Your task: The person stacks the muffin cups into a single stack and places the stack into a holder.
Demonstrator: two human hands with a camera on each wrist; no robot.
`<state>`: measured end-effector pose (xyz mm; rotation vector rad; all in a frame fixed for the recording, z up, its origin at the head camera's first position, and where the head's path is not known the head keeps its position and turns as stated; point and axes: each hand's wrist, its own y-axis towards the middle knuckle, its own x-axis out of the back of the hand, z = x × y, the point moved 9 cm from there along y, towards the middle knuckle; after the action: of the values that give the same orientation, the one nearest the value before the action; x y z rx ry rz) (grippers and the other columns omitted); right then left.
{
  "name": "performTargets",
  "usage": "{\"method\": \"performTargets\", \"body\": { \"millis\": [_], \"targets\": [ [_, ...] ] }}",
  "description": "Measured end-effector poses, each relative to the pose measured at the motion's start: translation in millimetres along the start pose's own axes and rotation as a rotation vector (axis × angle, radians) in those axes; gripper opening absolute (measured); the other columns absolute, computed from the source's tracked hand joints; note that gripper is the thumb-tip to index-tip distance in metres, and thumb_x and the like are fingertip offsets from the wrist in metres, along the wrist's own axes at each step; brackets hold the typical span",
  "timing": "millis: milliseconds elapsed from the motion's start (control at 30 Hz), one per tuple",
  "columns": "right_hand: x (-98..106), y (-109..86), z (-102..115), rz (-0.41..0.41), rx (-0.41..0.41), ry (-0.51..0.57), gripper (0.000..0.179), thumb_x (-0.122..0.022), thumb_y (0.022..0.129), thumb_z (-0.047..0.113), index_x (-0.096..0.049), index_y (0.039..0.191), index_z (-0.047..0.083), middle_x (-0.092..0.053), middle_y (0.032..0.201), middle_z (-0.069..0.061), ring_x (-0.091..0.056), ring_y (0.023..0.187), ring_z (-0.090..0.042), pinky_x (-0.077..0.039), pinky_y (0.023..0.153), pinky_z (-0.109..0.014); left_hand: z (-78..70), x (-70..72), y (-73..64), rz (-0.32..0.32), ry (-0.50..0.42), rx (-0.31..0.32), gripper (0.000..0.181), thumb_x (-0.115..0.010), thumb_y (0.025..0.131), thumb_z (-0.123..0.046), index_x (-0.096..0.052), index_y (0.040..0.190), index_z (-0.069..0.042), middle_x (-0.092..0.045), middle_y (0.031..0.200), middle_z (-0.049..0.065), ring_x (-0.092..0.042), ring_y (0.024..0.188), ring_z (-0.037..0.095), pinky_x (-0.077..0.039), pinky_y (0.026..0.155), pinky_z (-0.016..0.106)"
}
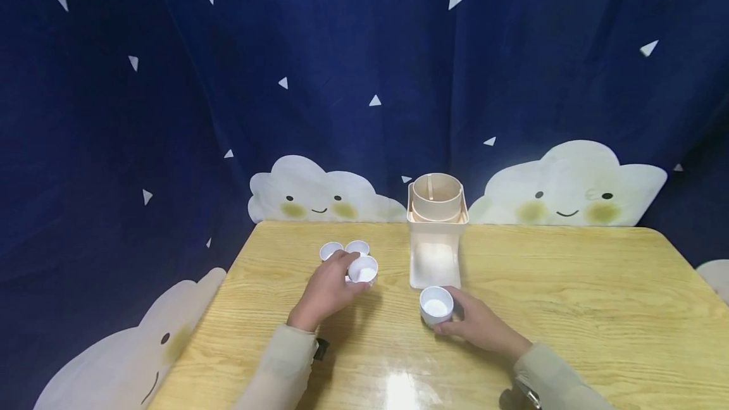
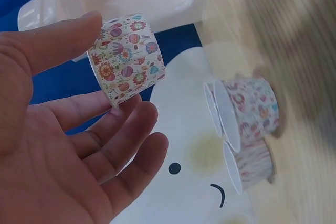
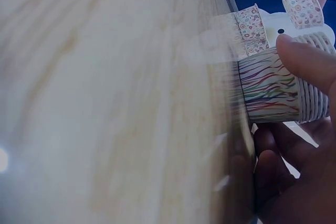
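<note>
My left hand [image 1: 330, 290] pinches a small paper cup [image 2: 128, 59] between thumb and fingers, lifted off the table. The cup is white inside with a coloured flower print outside. Behind that hand stand more small paper cups [image 1: 357, 247], partly hidden by it in the head view; the left wrist view shows a flower-print cup [image 2: 249, 109] among them. My right hand [image 1: 478, 324] grips a nested stack of paper cups [image 3: 275, 85] with wavy coloured stripes, at the table in front of the cream dispenser-like stand [image 1: 435, 233]. Several stacked rims show near its thumb.
The cream stand, with a round open holder [image 1: 437, 198] on top, is at the back middle of the wooden table [image 1: 569, 296]. A dark blue curtain [image 1: 342, 37] with white triangles and smiling clouds hangs behind the table and along its left side.
</note>
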<state>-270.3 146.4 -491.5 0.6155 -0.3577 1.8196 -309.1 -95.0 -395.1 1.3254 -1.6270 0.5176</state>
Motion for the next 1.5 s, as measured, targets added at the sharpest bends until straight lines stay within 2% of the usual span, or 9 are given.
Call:
{"method": "performTargets", "body": {
  "millis": [167,500,733,967,1200,1500],
  "targets": [
    [0.4,-0.2,0.5,-0.003,0.000,-0.010,0.068,-0.083,0.077,0.034,-0.055,0.136,0.014,-0.066,0.126,-0.004,-0.055,0.126,-0.038,-0.033,0.108,-0.068,-9.0,-2.4,2.6,-0.009,-0.004,-0.022,0.055,-0.081,0.078,-0.026,-0.065,0.126,-0.006,-0.066,0.122,0.010,-0.061,0.088,0.018,-0.050,0.076,0.032],
    [0.3,0.8,-1.3,0.000,-0.016,-0.023,0.069,-0.082,0.077,0.034,-0.055,0.136,0.014,-0.065,0.127,-0.005,-0.054,0.129,-0.040,-0.032,0.109,-0.069,-25.7,-11.3,9.1,0.016,-0.023,-0.061,0.050,-0.081,0.079,-0.027,-0.066,0.123,-0.009,-0.067,0.114,0.008,-0.061,0.086,0.018,-0.047,0.076,0.029],
    [-1.0,2.0,-1.5,0.013,-0.013,-0.021,0.070,-0.082,0.077,0.035,-0.054,0.137,0.012,-0.065,0.130,-0.007,-0.053,0.130,-0.041,-0.030,0.109,-0.070,-32.2,-21.4,11.9,0.054,-0.085,-0.034,0.055,-0.079,0.081,-0.029,-0.063,0.130,-0.008,-0.066,0.118,0.006,-0.065,0.093,0.020,-0.050,0.080,0.030],
    [-1.6,1.7,-5.5,0.000,-0.026,-0.008,0.069,-0.083,0.077,0.034,-0.055,0.136,0.014,-0.066,0.127,-0.005,-0.054,0.129,-0.039,-0.031,0.110,-0.069,-45.4,-27.3,14.8,0.060,-0.115,-0.070,0.055,-0.078,0.081,-0.029,-0.063,0.130,-0.009,-0.066,0.120,0.007,-0.065,0.095,0.022,-0.051,0.080,0.029],
    [-2.9,1.6,-4.7,0.003,-0.008,0.017,0.068,-0.083,0.076,0.033,-0.055,0.136,0.014,-0.066,0.126,-0.004,-0.054,0.128,-0.038,-0.032,0.109,-0.069,-59.6,-37.6,14.3,0.092,-0.094,-0.106,0.053,-0.079,0.081,-0.030,-0.064,0.129,-0.012,-0.066,0.118,0.005,-0.063,0.096,0.020,-0.045,0.085,0.028],
    [-1.9,0.8,-3.6,-0.005,0.000,-0.005,0.065,-0.083,0.076,0.033,-0.057,0.133,0.017,-0.067,0.123,0.000,-0.057,0.124,-0.032,-0.035,0.109,-0.066,-72.4,-44.9,15.7,0.108,-0.082,-0.103,0.058,-0.079,0.081,-0.032,-0.061,0.133,-0.013,-0.065,0.122,0.004,-0.065,0.103,0.020,-0.052,0.087,0.030]
  ]
}}
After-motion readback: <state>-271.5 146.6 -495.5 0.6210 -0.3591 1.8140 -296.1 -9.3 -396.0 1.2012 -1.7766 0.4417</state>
